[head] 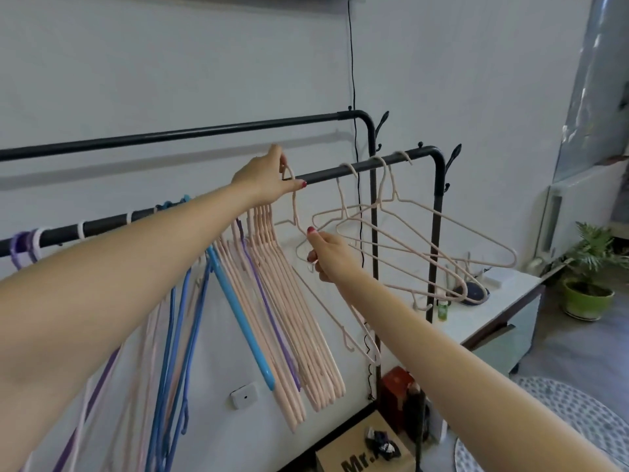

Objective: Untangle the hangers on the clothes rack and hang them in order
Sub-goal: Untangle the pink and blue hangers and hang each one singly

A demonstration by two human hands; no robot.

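Pinching pink hanger [295,212] | left fingers [284,172] on hook | right fingers [315,245] on shoulder

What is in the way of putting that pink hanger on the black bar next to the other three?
Nothing visible. The left hand already holds the pink hanger by its hook at the front rail, the right hand grips its shoulder, and the rail is bare up to the three spaced hangers.

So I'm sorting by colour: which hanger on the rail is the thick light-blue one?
The light-blue hanger, slanting just left of the peach bunch. It is thick and pale, while the other blue hangers are thin and darker.
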